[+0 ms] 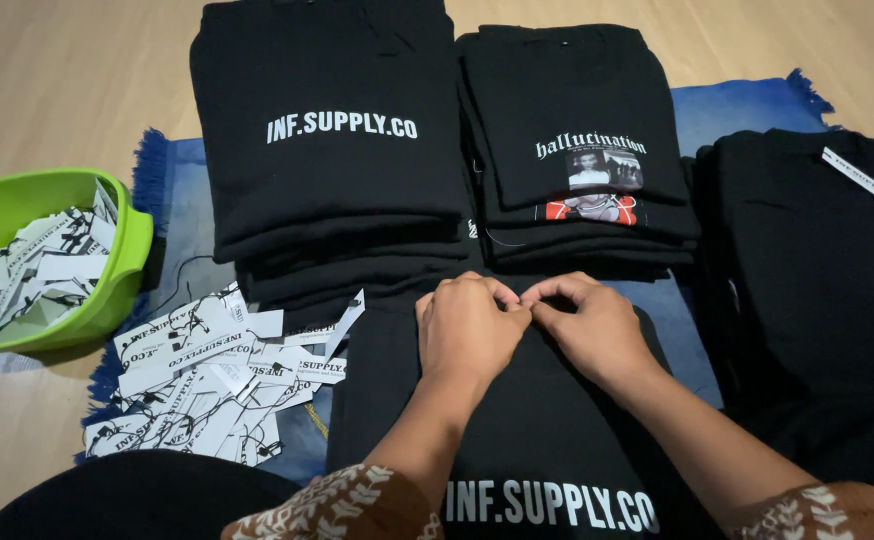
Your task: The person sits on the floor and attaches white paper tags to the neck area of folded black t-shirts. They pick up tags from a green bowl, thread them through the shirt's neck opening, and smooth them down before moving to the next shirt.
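From the head view I see my left hand [469, 330] and right hand [592, 325] curled, fingertips pinched together on the top edge of a soft black folded T-shirt [547, 440] at lower centre. Stiff white paper hang tags [207, 380] lie scattered lower left; a glossy green plastic tub [122, 270] sits far left.

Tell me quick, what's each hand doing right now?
Left hand: grip closed, fingers pinched at the top edge of the folded black shirt.
Right hand: grip closed, pinching the same spot; what's pinched cannot be told.
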